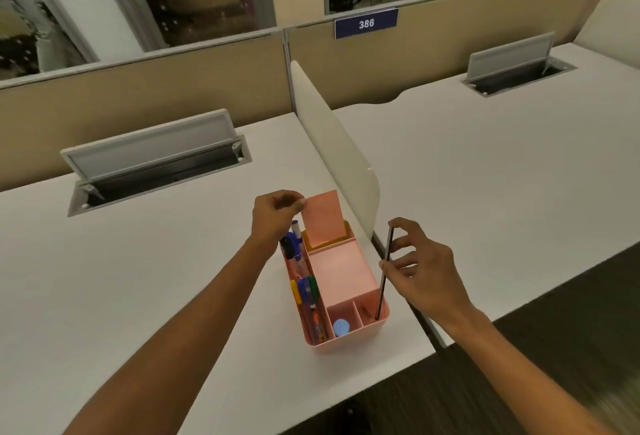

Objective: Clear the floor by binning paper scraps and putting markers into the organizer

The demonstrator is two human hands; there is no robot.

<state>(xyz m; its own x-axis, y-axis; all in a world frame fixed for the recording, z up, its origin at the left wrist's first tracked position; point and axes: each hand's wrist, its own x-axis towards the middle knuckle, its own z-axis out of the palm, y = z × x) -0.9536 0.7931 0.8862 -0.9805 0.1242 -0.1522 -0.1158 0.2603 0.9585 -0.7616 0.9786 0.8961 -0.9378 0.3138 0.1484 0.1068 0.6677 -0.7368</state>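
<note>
On the desk: one pink organizer (341, 299) stands on the white desk (145, 278), near its front edge and beside one white divider panel (332, 143).
Organizer compartments: five can be counted; the long left one holds a bundle of markers (304, 282), too overlapped to count; one blue round thing (341, 327) lies in a small front one.
Left hand (275, 214): fingers pinched on one pink paper sheet (323, 218), upright at the organizer's back end.
Right hand (420, 266): thumb and fingertips clamped on one thin dark stick (385, 272), its lower end inside the front right compartment.
Cable hatches: two, both lids raised.
</note>
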